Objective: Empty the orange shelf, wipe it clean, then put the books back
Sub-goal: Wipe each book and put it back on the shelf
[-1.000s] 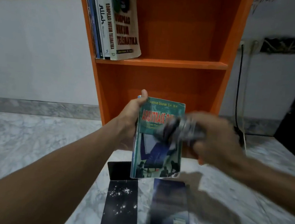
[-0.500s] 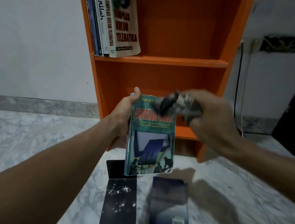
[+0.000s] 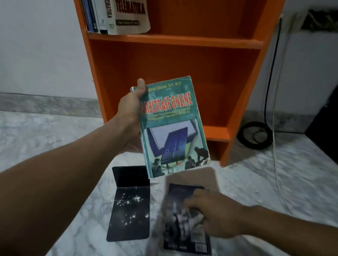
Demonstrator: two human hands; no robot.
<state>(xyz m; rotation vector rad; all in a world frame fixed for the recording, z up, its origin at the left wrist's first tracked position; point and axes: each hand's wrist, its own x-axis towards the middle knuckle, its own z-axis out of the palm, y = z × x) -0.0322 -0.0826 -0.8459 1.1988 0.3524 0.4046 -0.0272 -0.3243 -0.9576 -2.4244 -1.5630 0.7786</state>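
Orange shelf (image 3: 169,67) has books (image 3: 113,6) left up top. Green book (image 3: 174,128) hangs upright before its lower bay, left hand (image 3: 130,112) fingers clamped on its spine edge. Over the dark book (image 3: 181,191) on the floor, right hand (image 3: 217,216) clutches a blurry rag (image 3: 185,220). I'd wipe covers flat, then shelve spines out.

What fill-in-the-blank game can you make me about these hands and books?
The left hand holds a ____ book.
The shelf is painted ____.
The right hand grips a crumpled rag over a dark book lying on the marble ____.
The held book's red title reads Arbitrase ____.
Missing words: green, orange, floor, Online.
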